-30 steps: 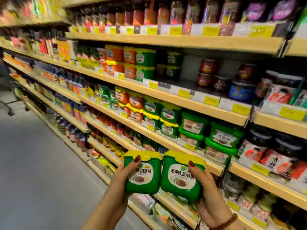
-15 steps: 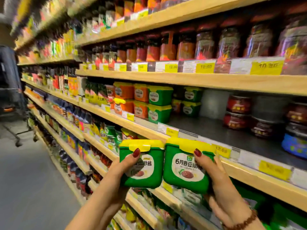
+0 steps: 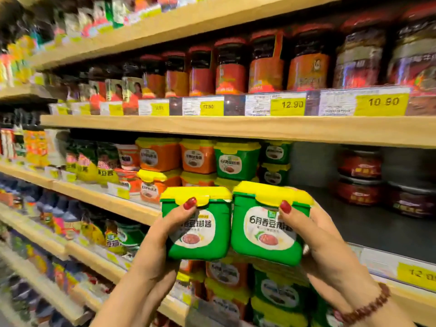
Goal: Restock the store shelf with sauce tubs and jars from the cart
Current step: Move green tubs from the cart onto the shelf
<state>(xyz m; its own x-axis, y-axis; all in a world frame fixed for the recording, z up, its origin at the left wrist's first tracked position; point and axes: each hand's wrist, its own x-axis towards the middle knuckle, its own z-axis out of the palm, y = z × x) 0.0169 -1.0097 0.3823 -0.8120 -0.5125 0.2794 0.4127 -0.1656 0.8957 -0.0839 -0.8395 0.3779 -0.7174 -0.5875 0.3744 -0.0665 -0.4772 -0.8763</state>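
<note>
Right now, the left hand [image 3: 162,234] holds the left green sauce tub [image 3: 203,234], thumb by its yellow lid. The right hand [image 3: 318,234] holds the right green sauce tub [image 3: 264,232] the same way. Both tubs touch, up in front of the shelf [image 3: 377,230], near the stacked green tubs [image 3: 237,161].

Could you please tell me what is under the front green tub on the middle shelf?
Only a yellow lid shows beneath the shelf tub; the left held tub and right held tub cover the rest.
</note>
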